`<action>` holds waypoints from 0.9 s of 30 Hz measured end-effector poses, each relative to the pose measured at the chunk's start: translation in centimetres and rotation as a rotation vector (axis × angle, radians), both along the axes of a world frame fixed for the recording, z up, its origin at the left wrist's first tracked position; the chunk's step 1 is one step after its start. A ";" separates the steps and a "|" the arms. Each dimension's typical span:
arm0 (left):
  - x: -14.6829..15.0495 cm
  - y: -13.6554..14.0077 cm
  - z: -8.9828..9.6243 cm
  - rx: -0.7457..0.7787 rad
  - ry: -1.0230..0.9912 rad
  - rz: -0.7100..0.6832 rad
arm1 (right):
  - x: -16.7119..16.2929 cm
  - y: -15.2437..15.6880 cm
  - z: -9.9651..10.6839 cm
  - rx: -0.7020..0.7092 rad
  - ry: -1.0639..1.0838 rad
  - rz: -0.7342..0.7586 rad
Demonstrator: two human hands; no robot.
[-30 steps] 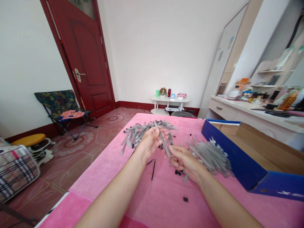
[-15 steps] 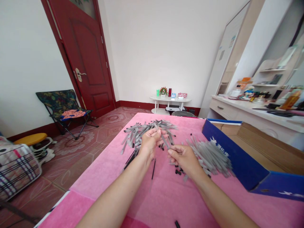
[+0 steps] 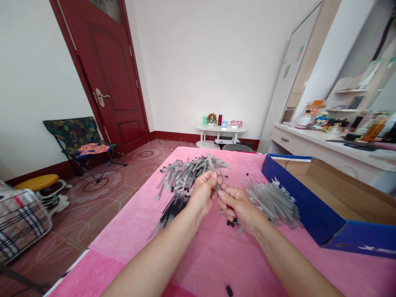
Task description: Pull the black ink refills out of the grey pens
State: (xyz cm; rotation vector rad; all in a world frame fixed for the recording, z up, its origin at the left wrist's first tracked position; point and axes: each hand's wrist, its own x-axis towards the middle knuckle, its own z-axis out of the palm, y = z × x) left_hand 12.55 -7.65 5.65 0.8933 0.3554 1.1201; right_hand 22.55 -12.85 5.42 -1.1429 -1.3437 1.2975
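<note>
My left hand [image 3: 204, 189] is closed around a grey translucent pen barrel [image 3: 210, 162], whose far end sticks up past the fingers. Right beside it, my right hand [image 3: 238, 203] pinches the near end, where a dark part shows between the fingertips. Beyond the hands lies a loose heap of grey pen barrels [image 3: 182, 170] with black ends. Thin black pen refills [image 3: 173, 208] are bunched by my left forearm. To the right, more grey pens [image 3: 274, 202] lie in a pile. Small black caps [image 3: 230, 223] rest below my right hand.
A pink cloth [image 3: 123, 231] covers the table. At the right stands an open blue cardboard box [image 3: 305, 206]. One black cap [image 3: 229, 291] lies near the front edge. Farther off are a folding chair [image 3: 80, 136], a low white table [image 3: 221, 128] and a cluttered dresser [image 3: 349, 148].
My hands have drawn together along the pen barrel, the left moving right toward the other. The black refill bundle shows more beside my left forearm; the single refill on the cloth is now mostly hidden.
</note>
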 end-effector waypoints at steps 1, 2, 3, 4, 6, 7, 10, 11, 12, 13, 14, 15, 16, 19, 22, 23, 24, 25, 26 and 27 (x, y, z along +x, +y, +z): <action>-0.2 0.2 0.1 -0.022 0.005 0.024 | 0.0 0.0 -0.2 0.058 -0.156 -0.047; -0.6 0.7 0.2 -0.046 -0.009 0.058 | 0.0 0.0 -0.4 0.131 -0.332 -0.108; -1.2 1.2 0.4 -0.071 -0.046 0.106 | -0.1 -0.1 -0.8 0.210 -0.511 -0.177; -1.9 1.9 0.6 -0.097 -0.099 0.171 | -0.1 0.0 -1.2 0.284 -0.671 -0.245; -3.3 3.3 1.0 -0.120 -0.202 0.341 | -0.1 0.2 -1.9 0.367 -0.833 -0.343; -3.8 3.8 1.1 -0.155 -0.219 0.375 | -0.1 0.4 -2.2 0.353 -0.809 -0.357; -4.2 4.4 0.9 -0.278 -0.231 0.328 | 0.1 1.2 -2.3 0.145 -0.388 -0.287; -3.9 4.2 0.7 -0.306 -0.227 0.295 | 0.2 1.4 -2.2 0.071 -0.212 -0.262; -3.4 3.8 0.5 -0.321 -0.219 0.266 | 0.3 1.4 -1.9 0.018 -0.058 -0.246; -2.8 3.4 0.3 -0.325 -0.205 0.239 | 0.5 1.4 -1.6 -0.013 0.065 -0.236; -2.3 3.0 0.1 -0.316 -0.182 0.211 | 0.5 1.4 -1.3 -0.028 0.156 -0.231; -1.8 2.5 0.0 -0.292 -0.151 0.184 | 0.6 1.2 -1.1 -0.036 0.218 -0.228; -1.3 2.0 0.0 -0.252 -0.110 0.158 | 0.6 1.1 -0.9 -0.045 0.260 -0.225; -0.6 0.9 0.1 -0.082 0.049 0.136 | 0.6 0.8 -0.7 -0.075 0.317 -0.192; -0.6 0.4 0.4 0.058 0.184 0.179 | 0.5 0.9 -1.1 -0.085 0.325 -0.115; -0.6 0.3 0.5 0.092 0.212 0.194 | 0.5 0.9 -1.2 -0.080 0.324 -0.090; -0.6 0.3 0.5 0.118 0.228 0.206 | 0.5 1.0 -1.4 -0.072 0.319 -0.069; -0.6 0.3 0.6 0.134 0.237 0.213 | 0.5 1.0 -1.5 -0.059 0.310 -0.055; -0.6 0.3 0.6 0.141 0.242 0.215 | 0.4 1.0 -1.6 -0.046 0.297 -0.048; -0.6 0.3 0.5 0.143 0.242 0.212 | 0.3 1.0 -1.7 -0.039 0.280 -0.045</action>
